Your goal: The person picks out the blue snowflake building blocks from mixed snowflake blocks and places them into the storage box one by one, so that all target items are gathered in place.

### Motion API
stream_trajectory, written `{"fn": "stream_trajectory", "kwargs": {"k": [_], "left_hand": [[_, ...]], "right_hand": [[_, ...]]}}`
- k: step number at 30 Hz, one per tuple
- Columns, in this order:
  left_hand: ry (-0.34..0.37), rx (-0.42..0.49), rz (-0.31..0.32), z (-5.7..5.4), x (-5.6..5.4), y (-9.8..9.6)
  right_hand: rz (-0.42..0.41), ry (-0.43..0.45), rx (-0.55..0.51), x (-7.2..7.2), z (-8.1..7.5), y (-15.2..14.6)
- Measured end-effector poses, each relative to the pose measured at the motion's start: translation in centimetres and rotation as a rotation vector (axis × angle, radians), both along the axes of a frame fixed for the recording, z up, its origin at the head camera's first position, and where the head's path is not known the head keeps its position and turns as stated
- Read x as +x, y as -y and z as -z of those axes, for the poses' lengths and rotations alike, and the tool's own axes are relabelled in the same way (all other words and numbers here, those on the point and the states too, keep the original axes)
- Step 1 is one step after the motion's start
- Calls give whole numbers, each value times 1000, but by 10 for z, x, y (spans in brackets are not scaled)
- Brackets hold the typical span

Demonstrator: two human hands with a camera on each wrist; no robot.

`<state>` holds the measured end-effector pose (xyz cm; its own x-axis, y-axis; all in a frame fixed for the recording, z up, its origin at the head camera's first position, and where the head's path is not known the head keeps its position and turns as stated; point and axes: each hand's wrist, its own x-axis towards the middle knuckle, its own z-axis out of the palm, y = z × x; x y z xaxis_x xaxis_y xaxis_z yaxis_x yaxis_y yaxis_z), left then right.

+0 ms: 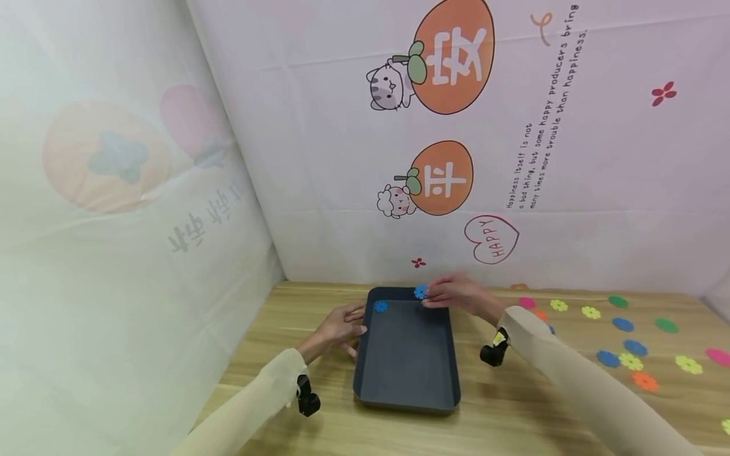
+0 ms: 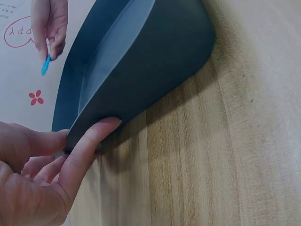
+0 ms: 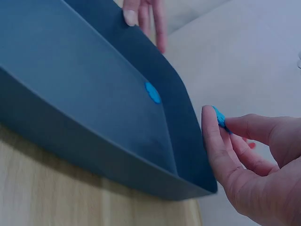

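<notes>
A dark grey rectangular tray (image 1: 407, 354) lies on the wooden table. My left hand (image 1: 339, 328) holds its left wall, with one fingertip over the rim and other fingers along the outside. Above the tray's far right corner, my right hand (image 1: 456, 296) pinches a blue flower-shaped plastic disc (image 1: 421, 292) between thumb and fingers. The right wrist view shows this disc (image 3: 219, 117) edge-on, just beyond the tray's end wall. Another blue flower disc (image 3: 153, 92) rests inside the tray, at its far left corner.
Several flower discs, such as an orange one (image 1: 645, 380), a yellow one (image 1: 689, 364) and a green one (image 1: 666, 325), lie scattered on the table at the right. A printed white cloth (image 1: 342, 158) hangs behind the table, another pale cloth (image 1: 114, 285) at the left.
</notes>
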<state>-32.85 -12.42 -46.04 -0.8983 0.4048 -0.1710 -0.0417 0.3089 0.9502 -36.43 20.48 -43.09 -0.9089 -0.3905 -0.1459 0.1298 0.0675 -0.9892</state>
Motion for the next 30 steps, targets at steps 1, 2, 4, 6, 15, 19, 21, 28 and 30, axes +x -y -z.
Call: {"fn": "stream_trajectory", "kwargs": {"k": [1, 2, 4, 6, 15, 19, 21, 28, 30], "left_hand": [[-4, -3, 1, 0, 0, 1], [-7, -4, -1, -1, 1, 2], [-8, -5, -10, -2, 2, 5], [-6, -4, -22, -3, 3, 8], [-5, -7, -5, -8, 5, 9], [0, -2, -7, -9, 4, 7], [0, -3, -10, -9, 4, 6], [16, 4, -5, -8, 5, 0], [21, 4, 1, -6, 4, -1]], "right_hand": [[3, 7, -1, -1, 1, 5], [3, 11, 0, -1, 1, 10], [-14, 10, 6, -3, 2, 21], [-30, 4, 25, -4, 2, 31], [-10, 4, 101, -7, 5, 59], [10, 43, 114, -6, 10, 72], [2, 35, 127, -5, 13, 77], [2, 34, 129, 0, 27, 86], [-15, 31, 118, 0, 33, 87]]}}
